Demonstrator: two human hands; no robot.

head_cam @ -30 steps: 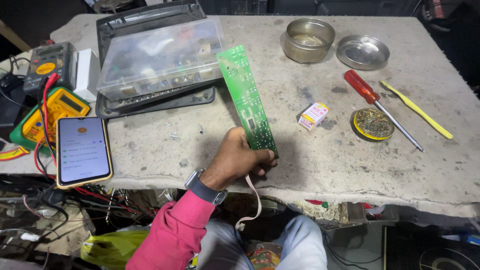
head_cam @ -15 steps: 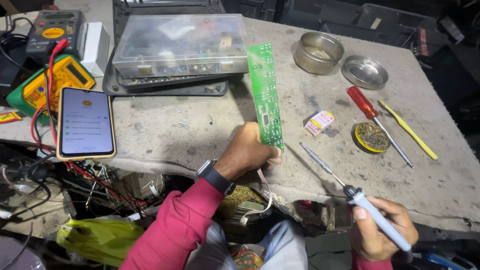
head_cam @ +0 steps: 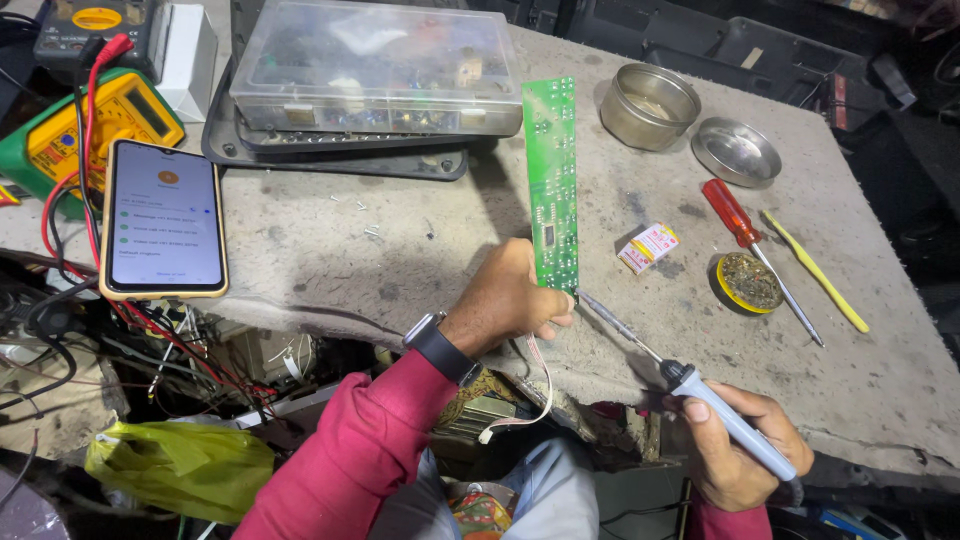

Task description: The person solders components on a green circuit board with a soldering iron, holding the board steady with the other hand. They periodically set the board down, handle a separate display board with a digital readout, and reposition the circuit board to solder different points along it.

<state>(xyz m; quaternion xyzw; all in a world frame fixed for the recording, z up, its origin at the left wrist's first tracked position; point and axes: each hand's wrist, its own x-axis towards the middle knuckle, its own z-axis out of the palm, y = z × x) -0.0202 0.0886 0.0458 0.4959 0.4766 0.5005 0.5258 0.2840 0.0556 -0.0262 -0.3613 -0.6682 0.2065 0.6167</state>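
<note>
Workbench (head_cam: 330,260): a rough grey slab that fills most of the view, stained and scratched.
Plastic case (head_cam: 375,70): clear and lidded, full of small parts, at the far side of the workbench on a dark tray.
Phone (head_cam: 165,218): lies flat at the left edge of the workbench, screen lit, in a yellow-rimmed cover.
Meter (head_cam: 105,120): yellow in a green shell, beyond the phone, with red leads trailing down past it.
Circuit board (head_cam: 551,180): a long narrow green strip, standing on end out from the near edge towards the plastic case. Only its near end is held; the rest rises free above the fingers.
Left hand (head_cam: 505,300): fingers curled shut around the near end of the circuit board, thumb pressed on the side facing the camera. A dark watch sits on the wrist above a red sleeve, and thin wires hang below the hand.
Right hand (head_cam: 740,455): closed around the handle of the soldering iron, below the workbench's near edge.
Soldering iron (head_cam: 690,385): pale handle, metal tip pointing up-left and reaching the near corner of the circuit board, just beside the left fingertips.
Screwdriver (head_cam: 745,235): red handle, lying right of the circuit board, well apart.
Round tin (head_cam: 650,105): open, with its lid beside it.
</note>
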